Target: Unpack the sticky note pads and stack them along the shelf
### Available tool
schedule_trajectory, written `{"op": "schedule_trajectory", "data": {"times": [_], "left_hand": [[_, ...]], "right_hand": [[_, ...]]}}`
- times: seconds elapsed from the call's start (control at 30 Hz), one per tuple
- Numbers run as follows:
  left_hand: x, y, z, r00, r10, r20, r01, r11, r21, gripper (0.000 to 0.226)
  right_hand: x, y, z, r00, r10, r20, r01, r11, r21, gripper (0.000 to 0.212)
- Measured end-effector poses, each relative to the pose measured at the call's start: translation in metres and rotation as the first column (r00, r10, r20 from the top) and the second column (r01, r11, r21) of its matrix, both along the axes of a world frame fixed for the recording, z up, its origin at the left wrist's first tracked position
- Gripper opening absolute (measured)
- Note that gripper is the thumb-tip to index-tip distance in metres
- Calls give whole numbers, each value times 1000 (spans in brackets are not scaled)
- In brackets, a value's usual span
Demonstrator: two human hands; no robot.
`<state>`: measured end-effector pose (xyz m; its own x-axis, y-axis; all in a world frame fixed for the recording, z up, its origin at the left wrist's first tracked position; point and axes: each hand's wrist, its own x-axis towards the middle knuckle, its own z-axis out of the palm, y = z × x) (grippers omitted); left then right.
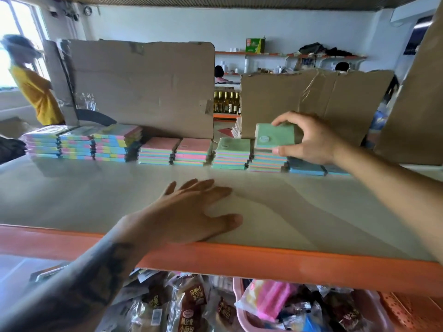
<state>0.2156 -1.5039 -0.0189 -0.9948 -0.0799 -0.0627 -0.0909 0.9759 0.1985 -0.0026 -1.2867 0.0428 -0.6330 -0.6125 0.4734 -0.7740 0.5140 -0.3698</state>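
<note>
A row of pastel sticky note stacks runs along the back of the pale shelf: striped stacks at the left, pink-topped stacks in the middle, a green-topped stack right of them. My right hand grips a green-topped sticky note pad on top of the stack beside that one. Low blue pads lie further right, partly hidden by my right hand. My left hand rests flat with spread fingers on the shelf near its orange front edge, holding nothing.
Cardboard sheets stand upright behind the stacks, another at the far right. Below the shelf lie snack packets and a pink basket of goods. A person in yellow stands at the far left. Bottles stand behind.
</note>
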Motion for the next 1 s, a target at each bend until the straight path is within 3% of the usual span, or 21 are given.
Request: {"op": "schedule_trajectory", "data": {"times": [0.13, 0.47, 0.7, 0.87, 1.0], "left_hand": [[0, 2, 0, 998, -7, 60, 9, 1000, -24, 87], [-3, 0, -5, 999, -9, 54, 10, 1000, -30, 81], [-3, -1, -4, 999, -20, 49, 20, 1000, -11, 84], [-7, 1, -4, 999, -34, 0, 34, 999, 10, 102], [-24, 30, -2, 995, -49, -92, 49, 999, -3, 98]], "right_hand": [[-24, -11, -8, 987, 11, 160, -11, 1000, 1, 44], [-37, -18, -30, 976, -38, 213, 32, 999, 32, 29], [-27, -20, -28, 966, -79, 245, 64, 996, 66, 40], [-5, -9, -28, 954, -51, 297, 44, 999, 27, 64], [19, 32, -32, 994, -82, 76, 66, 979, 194, 86]]}}
